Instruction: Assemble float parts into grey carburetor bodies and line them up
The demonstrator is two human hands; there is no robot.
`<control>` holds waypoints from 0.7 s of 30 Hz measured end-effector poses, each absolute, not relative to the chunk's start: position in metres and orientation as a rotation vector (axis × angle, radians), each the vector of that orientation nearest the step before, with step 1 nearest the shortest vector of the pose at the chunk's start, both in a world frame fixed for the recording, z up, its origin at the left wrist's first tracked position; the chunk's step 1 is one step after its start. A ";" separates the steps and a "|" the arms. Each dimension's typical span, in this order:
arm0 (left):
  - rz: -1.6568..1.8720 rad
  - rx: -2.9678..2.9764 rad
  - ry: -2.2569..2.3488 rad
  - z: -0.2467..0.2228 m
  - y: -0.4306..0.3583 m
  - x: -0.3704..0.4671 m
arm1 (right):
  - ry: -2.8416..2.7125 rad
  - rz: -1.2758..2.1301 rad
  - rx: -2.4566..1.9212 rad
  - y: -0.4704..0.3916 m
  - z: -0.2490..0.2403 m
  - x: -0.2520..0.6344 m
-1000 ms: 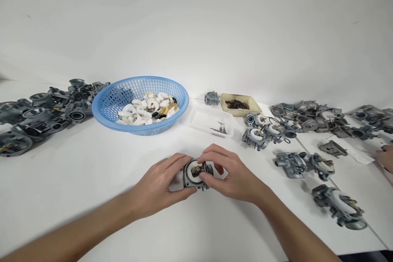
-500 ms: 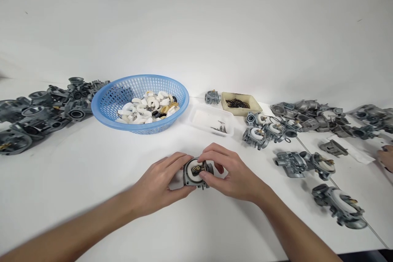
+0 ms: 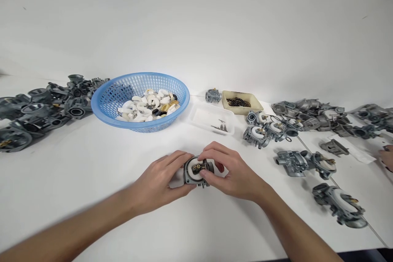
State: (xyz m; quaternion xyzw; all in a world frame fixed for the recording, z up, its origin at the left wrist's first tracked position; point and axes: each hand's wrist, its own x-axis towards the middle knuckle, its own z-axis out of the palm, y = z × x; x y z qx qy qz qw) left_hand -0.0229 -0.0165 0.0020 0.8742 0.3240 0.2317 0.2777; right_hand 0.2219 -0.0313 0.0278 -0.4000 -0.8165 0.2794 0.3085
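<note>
A grey metal carburetor [image 3: 188,177] sits at the front middle of the table, its open underside facing up. Inside it lies a white U-shaped float [image 3: 194,176] around brass jets. My left hand [image 3: 159,180] grips the carburetor's left side, fingers along the far edge and thumb along the near edge. From the right, my right hand [image 3: 231,172] is closed on it, with the thumb and index fingertip at the float's right end. Whatever small part may lie under those fingertips is hidden.
A blue basket [image 3: 101,108] of floats stands behind, near a clear tray [image 3: 196,120] with small pins and a cream box [image 3: 256,108] of black rings. Carburetors are piled left [image 3: 39,120] and right [image 3: 325,118]. Another person's hand [image 3: 387,157] shows at the right edge.
Both hands keep almost the same hold on the carburetor. The whole view has shifted very slightly; nothing has visibly been taken or let go.
</note>
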 end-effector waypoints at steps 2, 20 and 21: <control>0.611 2.347 0.873 0.002 -0.016 -0.023 | -2.158 0.739 -1.055 -0.032 0.028 0.222; 0.618 2.355 0.855 0.001 -0.016 -0.023 | -2.150 0.736 -1.057 -0.034 0.029 0.223; 0.621 2.357 0.853 0.000 -0.016 -0.023 | -2.151 0.734 -1.057 -0.035 0.029 0.223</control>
